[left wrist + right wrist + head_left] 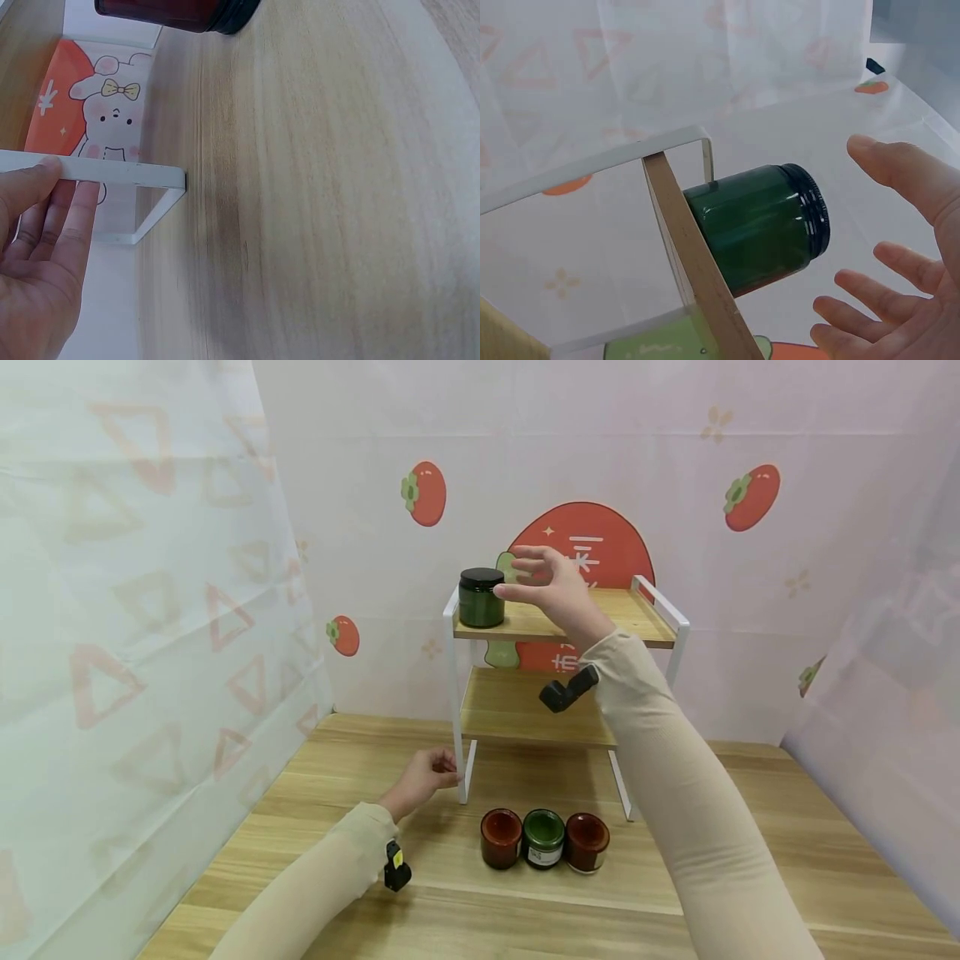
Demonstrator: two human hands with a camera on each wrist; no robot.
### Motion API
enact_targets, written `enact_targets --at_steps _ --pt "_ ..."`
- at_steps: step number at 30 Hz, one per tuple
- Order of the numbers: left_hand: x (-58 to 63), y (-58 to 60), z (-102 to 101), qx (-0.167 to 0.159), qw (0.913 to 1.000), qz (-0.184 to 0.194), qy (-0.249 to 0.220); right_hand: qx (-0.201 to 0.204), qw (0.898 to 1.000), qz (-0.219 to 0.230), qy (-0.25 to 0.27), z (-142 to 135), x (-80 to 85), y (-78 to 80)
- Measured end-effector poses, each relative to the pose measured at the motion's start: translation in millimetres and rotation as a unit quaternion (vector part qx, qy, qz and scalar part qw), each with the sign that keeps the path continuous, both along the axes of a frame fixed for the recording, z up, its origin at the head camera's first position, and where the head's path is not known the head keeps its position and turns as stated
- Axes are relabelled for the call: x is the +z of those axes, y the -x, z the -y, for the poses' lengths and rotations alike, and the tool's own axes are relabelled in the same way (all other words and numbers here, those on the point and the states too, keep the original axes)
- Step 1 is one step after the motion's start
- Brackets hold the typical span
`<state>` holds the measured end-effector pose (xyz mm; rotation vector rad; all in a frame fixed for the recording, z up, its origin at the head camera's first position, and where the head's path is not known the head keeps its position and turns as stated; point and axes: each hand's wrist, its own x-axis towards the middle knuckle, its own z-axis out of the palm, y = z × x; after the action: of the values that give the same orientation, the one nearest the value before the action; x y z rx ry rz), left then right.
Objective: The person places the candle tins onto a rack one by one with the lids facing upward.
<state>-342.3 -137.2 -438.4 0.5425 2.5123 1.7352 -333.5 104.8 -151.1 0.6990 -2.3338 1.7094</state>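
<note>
A green glass jar with a black lid stands upright on the left end of the top board of a two-tier wooden shelf. My right hand is just right of the jar, thumb and fingers spread; the right wrist view shows a gap between it and the jar's lid. Low on the left side, my left hand pinches the shelf's white front leg between thumb and fingers.
On the table before the shelf, a red jar, a green jar and another red jar stand in a row. A printed cloth hangs behind the shelf, and more cloth hangs on the left.
</note>
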Motion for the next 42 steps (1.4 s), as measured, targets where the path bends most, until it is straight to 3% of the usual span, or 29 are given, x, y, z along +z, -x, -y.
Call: enact_targets --at_steps 10,20,25,35,42 --pt "6.2 -5.3 0 -0.008 1.0000 0.002 -0.006 0.008 0.999 -0.044 0.016 -14 -4.6 -23.7" --pt "0.2 -1.7 -2 0.001 1.0000 0.001 0.000 0.060 0.994 -0.078 0.055 -36 -19.5 -60.5" --pt "1.7 -1.8 -1 -0.008 0.9999 -0.002 -0.005 0.079 0.991 -0.098 0.050 -46 -35.5 -71.7" --pt "-0.1 0.5 0 0.007 1.0000 -0.001 -0.005 0.084 0.987 -0.130 0.035 -59 -79.3 -82.3" --pt "0.6 -1.6 0 0.005 1.0000 0.002 -0.004 0.096 0.987 -0.126 0.036 -76 -110.0 -86.3"
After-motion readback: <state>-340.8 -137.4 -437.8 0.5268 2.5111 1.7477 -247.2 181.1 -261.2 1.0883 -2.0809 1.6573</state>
